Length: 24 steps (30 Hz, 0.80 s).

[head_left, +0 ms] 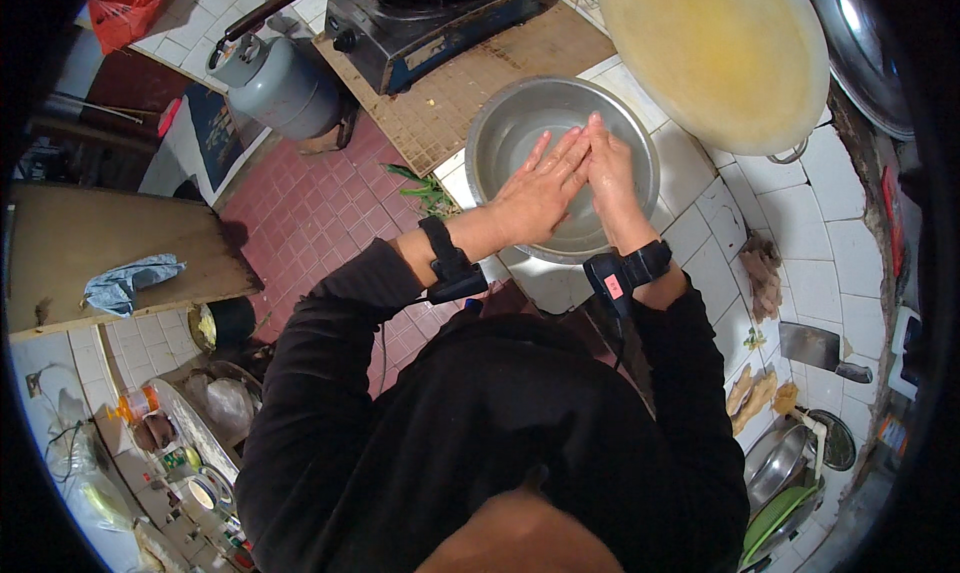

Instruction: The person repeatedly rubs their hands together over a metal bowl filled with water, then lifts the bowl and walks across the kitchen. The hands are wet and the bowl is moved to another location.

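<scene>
A round metal basin (503, 133) with what looks like water in it stands on white tiles in front of me. Over it, my left hand (540, 188) is stretched flat, palm down, fingers slightly apart. My right hand (612, 178) is held on edge with straight fingers, and its palm side meets the fingertips of the left. The skin looks wet, and no object shows between the hands. Each wrist wears a black strap, the left strap (450, 258) and the right strap (628, 271), with a small box on it.
Beyond the basin sits a gas stove (430, 38) on a brown board, a grey gas cylinder (285, 88) to its left. A large yellowish round board (720, 53) leans close at the right. Green leaves (425, 190) lie beside the basin. A cleaver (812, 346) rests farther right.
</scene>
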{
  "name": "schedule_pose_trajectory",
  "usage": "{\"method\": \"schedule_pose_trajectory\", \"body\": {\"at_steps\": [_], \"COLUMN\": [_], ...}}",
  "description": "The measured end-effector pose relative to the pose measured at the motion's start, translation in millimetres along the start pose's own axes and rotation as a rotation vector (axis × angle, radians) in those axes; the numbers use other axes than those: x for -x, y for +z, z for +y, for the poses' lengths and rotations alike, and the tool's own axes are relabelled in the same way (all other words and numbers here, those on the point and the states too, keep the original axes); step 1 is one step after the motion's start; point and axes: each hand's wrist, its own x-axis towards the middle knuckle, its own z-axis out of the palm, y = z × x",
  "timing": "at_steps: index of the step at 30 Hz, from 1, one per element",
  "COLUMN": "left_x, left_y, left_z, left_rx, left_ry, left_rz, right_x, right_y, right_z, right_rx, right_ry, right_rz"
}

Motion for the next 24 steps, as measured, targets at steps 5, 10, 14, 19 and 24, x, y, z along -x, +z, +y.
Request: {"method": "schedule_pose_trajectory", "body": {"at_steps": [5, 10, 14, 19, 24], "left_x": [0, 3, 8, 0, -12], "left_y": [-5, -6, -6, -2, -2], "left_z": [1, -2, -9, -17, -23], "left_rx": [0.075, 0.146, 0.113, 0.628, 1.288], "left_ry": [-0.023, -0.035, 0.027, -0.197, -0.314], "left_rz": [0.032, 0.081, 0.223, 0.633, 0.777], "right_x": [0, -3, -3, -5, 0], "right_y": [-4, -20, -18, -20, -8], "right_z": [8, 12, 7, -5, -9], "right_rx": [-0.134, -0.038, 0.003, 0.174, 0.102], "right_ry": [-0.174, -0.153, -0.293, -0.122, 0.054], "right_rz": [-0.116, -0.337, -0.226, -0.315, -0.482]}}
